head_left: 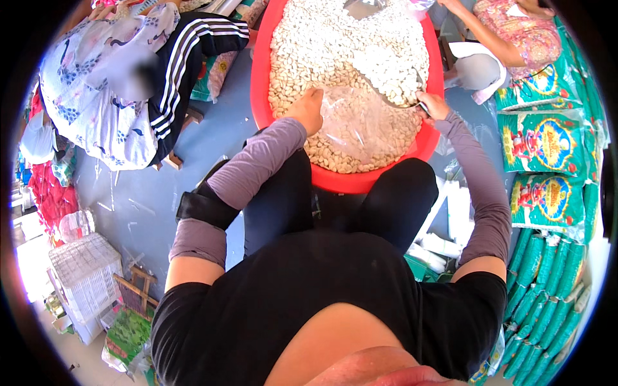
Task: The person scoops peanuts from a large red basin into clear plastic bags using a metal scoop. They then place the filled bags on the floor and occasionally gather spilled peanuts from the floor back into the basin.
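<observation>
A large red tub point(259, 83) stands before my knees, full of pale flat beans or seeds point(302, 45); their exact kind I cannot make out. My left hand point(309, 111) pinches the edge of a clear plastic bag point(351, 119) lying over the near part of the heap. In my right hand point(433, 106) is the handle of a metal scoop point(384, 98), at the tub's right side. The scoop carries a pile of whiter seeds and is just beyond the bag. Whether its lip reaches into the bag cannot be told.
A person in striped trousers point(183, 71) sits at the left, another in a patterned top point(524, 35) at the far right. Green printed sacks point(544, 145) and rolled green packs point(541, 276) are stacked at right. A white plastic crate point(90, 273) stands lower left.
</observation>
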Available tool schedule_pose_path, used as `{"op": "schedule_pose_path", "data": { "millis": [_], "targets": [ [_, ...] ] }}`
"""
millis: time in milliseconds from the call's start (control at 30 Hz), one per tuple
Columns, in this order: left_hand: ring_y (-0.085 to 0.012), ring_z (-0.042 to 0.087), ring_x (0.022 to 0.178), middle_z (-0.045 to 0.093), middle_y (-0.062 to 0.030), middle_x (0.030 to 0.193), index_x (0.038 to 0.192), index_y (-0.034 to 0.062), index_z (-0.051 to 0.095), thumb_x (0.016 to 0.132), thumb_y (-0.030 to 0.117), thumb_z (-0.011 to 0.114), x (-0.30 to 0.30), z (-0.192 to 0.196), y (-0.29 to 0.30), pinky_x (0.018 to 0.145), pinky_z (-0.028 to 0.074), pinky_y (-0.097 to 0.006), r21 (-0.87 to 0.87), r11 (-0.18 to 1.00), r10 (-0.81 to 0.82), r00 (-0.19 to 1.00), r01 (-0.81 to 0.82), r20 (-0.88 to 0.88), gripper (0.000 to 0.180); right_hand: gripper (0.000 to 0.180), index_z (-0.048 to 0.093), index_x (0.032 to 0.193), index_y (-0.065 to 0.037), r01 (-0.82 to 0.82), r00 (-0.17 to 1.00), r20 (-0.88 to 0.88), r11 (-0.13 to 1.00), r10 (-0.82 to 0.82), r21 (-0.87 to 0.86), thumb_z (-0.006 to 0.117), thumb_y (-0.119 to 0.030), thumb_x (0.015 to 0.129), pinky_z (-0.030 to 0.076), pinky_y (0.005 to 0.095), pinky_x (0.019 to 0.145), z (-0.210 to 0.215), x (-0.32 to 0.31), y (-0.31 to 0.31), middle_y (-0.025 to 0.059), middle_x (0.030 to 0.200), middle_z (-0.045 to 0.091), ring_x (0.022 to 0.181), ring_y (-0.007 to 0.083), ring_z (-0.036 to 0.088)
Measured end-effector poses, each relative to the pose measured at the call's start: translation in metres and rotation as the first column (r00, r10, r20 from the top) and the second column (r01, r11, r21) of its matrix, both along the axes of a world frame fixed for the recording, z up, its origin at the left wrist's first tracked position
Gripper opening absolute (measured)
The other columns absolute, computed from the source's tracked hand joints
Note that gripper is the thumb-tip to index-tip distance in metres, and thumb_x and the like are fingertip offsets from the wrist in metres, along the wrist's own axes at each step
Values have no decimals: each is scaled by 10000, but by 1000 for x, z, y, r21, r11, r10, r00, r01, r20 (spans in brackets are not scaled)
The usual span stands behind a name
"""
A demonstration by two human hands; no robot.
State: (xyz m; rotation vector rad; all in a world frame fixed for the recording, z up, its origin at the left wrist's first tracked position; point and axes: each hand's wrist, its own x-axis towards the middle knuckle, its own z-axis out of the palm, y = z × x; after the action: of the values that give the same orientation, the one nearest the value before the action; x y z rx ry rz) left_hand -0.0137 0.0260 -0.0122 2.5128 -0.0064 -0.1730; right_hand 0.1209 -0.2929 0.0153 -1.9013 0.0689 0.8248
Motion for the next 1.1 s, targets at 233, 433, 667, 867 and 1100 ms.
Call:
{"op": "schedule_pose_path", "data": {
  "millis": [233,433,667,867,1100],
  "targets": [
    [-331,377,1212,328,-230,1342,1263,-39,352,726,18,453,3,-9,-6,1003,325,-349,45,992,-123,989,119,82,550,477,527,674,-28,-274,958,-104,961,269,-39,430,-458,857,242,247,277,50,-28,-23,27,473,443,288,90,332],
    [-328,342,1246,305,-235,1361,1304,-31,306,744,54,477,3,-6,-19,1031,292,-338,38,966,-260,955,258,144,592,445,609,780,-74,-432,901,-163,868,402,-245,470,-492,838,305,238,350,25,-35,7,-8,548,487,414,70,424],
    [-369,441,1156,284,-255,1368,1371,-14,161,735,86,502,1,-12,-14,970,361,-340,-135,969,-180,964,208,196,729,279,580,1036,-66,-589,379,86,312,921,-746,527,-227,815,501,355,711,40,-80,140,172,888,619,804,282,623],
    [-317,315,1271,305,-266,1354,1339,-81,205,733,90,512,-7,1,32,1044,254,-298,-389,873,299,953,-294,-50,700,371,544,917,-25,-153,498,418,551,760,-820,432,-378,883,492,441,617,70,-92,113,184,847,600,712,335,614],
    [-340,366,1227,350,-272,1319,1325,-79,244,724,70,495,-9,13,26,1006,315,-331,-393,864,336,942,-315,-15,669,461,621,865,22,-541,367,-25,191,930,-819,419,-391,844,464,411,684,-49,18,16,226,833,617,763,354,600]
  ]
}}
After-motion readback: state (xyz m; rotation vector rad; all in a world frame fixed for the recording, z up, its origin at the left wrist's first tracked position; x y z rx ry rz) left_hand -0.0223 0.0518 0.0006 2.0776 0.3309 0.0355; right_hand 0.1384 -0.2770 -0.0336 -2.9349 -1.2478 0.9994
